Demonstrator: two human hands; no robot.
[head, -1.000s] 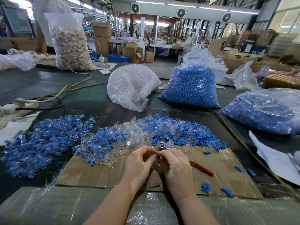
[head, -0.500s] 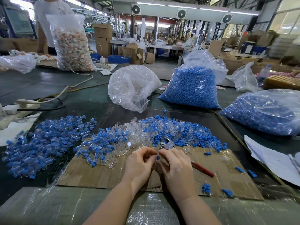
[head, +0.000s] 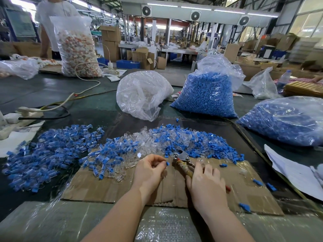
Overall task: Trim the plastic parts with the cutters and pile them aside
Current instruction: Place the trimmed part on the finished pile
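My left hand (head: pixel 150 170) pinches a small blue plastic part (head: pixel 167 163) at its fingertips, over a cardboard sheet (head: pixel 104 186). Just to its right, my right hand (head: pixel 205 184) grips the worn handles of the cutters (head: pixel 181 158), whose metal jaws point away from me and stand a little apart from the part. A mixed heap of blue and clear parts (head: pixel 157 142) lies right behind both hands. A second pile of blue parts (head: pixel 47 151) spreads on the table to the left.
Bags of blue pieces stand behind (head: pixel 208 95) and at right (head: pixel 286 121); a clear bag (head: pixel 141 95) sits between. White paper (head: pixel 293 170) lies at right, cables and a power strip (head: pixel 29 110) at left. A person (head: pixel 52 23) stands far left behind a tall bag.
My hands, pressed together before, have drawn apart. The cutters' jaws now show clear of the left fingers, and the blue part sits at my left fingertips.
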